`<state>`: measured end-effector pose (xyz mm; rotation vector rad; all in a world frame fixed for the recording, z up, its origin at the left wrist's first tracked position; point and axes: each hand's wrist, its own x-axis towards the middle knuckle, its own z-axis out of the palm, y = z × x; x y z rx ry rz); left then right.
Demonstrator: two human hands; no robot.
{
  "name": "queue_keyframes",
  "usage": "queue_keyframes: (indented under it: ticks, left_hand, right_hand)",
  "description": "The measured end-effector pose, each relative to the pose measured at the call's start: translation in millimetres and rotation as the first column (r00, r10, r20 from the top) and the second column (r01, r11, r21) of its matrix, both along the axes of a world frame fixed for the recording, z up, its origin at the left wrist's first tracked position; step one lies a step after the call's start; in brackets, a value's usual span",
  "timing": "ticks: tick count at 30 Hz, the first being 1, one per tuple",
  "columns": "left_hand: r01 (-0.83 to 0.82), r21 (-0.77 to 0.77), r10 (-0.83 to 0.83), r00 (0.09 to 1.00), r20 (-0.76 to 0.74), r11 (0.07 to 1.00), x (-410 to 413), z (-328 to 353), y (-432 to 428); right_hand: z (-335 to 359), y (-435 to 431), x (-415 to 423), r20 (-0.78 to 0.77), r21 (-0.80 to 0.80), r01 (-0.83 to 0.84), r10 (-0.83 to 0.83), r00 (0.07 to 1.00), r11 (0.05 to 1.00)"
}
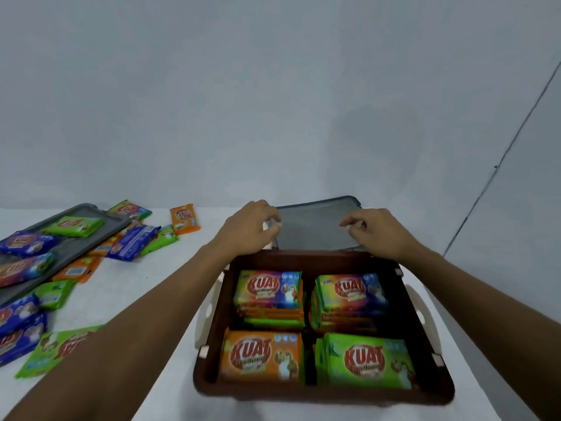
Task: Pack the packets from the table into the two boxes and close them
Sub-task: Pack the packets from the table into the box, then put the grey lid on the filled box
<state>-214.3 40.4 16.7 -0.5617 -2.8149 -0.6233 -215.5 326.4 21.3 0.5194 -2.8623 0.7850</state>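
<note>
A dark brown box sits on the white table in front of me, open, with several stacks of colourful packets inside. Behind it lies a grey lid, flat on the table. My left hand grips the lid's left edge and my right hand grips its right edge. Loose packets in blue, green and orange lie spread over the table at the left. A second grey lid lies there with some packets on it and under it.
A single orange packet lies apart near the wall. The box has pale side handles. A grey wall stands close behind the table. No second box shows in the frame.
</note>
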Motion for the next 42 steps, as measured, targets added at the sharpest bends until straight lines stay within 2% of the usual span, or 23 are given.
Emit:
queue_keyframes:
  ticks: [4, 6, 9, 11, 15, 19, 23, 29, 31, 33, 35, 36, 37, 38, 39, 40, 42]
  left_hand:
    - [-0.08, -0.033, 0.085, 0.969, 0.23, 0.996, -61.1, -8.6, -7.7]
    - [-0.142, -0.123, 0.177, 0.921, 0.347, 0.982, -78.5, -19.0, -12.2]
    - [-0.13, -0.251, 0.236, 0.857, 0.458, 0.959, -105.0, -36.3, -15.3]
    - [-0.135, -0.207, 0.224, 0.833, 0.506, 0.969, -115.6, -44.4, -15.5]
    - [-0.22, -0.002, 0.186, 0.82, 0.541, 0.975, -133.9, -50.2, -12.9]
    - [-0.358, 0.184, 0.201, 0.802, 0.562, 0.915, -140.5, -51.2, -15.3]
    - [-0.48, 0.471, 0.253, 0.848, 0.466, 0.74, -136.2, -38.1, -25.5]
    - [-0.438, 0.727, 0.161, 0.893, 0.421, 0.528, -90.1, 4.8, -22.0]
    - [-0.432, 0.81, 0.139, 0.901, 0.412, 0.396, -65.3, 21.2, -19.1]
    - [-0.412, 0.883, 0.086, 0.911, 0.403, 0.224, -31.0, 33.7, -18.4]
    - [-0.382, 0.922, 0.004, 0.924, 0.382, 0.069, -2.7, 38.6, -22.9]
    - [-0.365, 0.931, -0.039, 0.93, 0.365, 0.007, 10.8, 39.2, -24.5]
    - [-0.361, 0.932, -0.063, 0.931, 0.359, -0.034, 27.8, 38.6, -25.6]
    - [-0.369, 0.929, -0.068, 0.928, 0.366, -0.041, 39.2, 37.2, -25.3]
    - [-0.387, 0.922, -0.048, 0.921, 0.386, 0.004, 56.0, 35.3, -23.0]
    - [-0.405, 0.911, -0.015, 0.913, 0.407, 0.076, 68.2, 31.8, -20.1]
    - [-0.418, 0.879, 0.067, 0.908, 0.415, 0.228, 97.8, 21.9, -14.8]
  right_hand:
    - [-7.7, 1.3, -62.3, 0.246, 0.118, 0.072, -0.1, 0.964, 0.99]
    - [-14.9, 2.5, -78.8, 0.315, 0.139, 0.115, -0.154, 0.937, 0.984]
    - [-28.9, 9.1, -108.1, 0.406, 0.191, 0.17, -0.236, 0.883, 0.967]
    - [-38.4, 12.9, -124.6, 0.458, 0.214, 0.211, -0.289, 0.841, 0.954]
    - [-44.9, 10.3, -141.9, 0.509, 0.16, 0.298, -0.337, 0.792, 0.941]
    - [-44.7, 5.4, -144.1, 0.563, -0.045, 0.439, -0.34, 0.753, 0.898]
    - [-32.6, 8.5, -131.0, 0.607, -0.287, 0.539, -0.285, 0.742, 0.792]
    - [2.1, 11.4, -86.4, 0.579, -0.607, 0.558, -0.166, 0.798, 0.565]
    - [15.1, 14.7, -61.6, 0.536, -0.7, 0.527, -0.134, 0.833, 0.482]
    - [24.6, 21.6, -28.9, 0.51, -0.775, 0.504, -0.094, 0.855, 0.381]
    - [29.9, 30.0, -0.7, 0.529, -0.825, 0.517, -0.008, 0.849, 0.23]
    - [32.8, 32.8, 13.9, 0.542, -0.829, 0.529, 0.032, 0.84, 0.181]
    - [33.9, 34.4, 32.1, 0.559, -0.821, 0.544, 0.045, 0.828, 0.175]
    - [33.0, 33.7, 45.6, 0.573, -0.81, 0.557, 0.046, 0.818, 0.181]
    - [29.3, 32.3, 63.0, 0.573, -0.802, 0.557, 0.017, 0.819, 0.215]
    - [25.2, 30.3, 75.2, 0.556, -0.791, 0.545, -0.045, 0.83, 0.276]
    - [13.9, 26.9, 100.2, 0.467, -0.712, 0.528, -0.248, 0.849, 0.463]
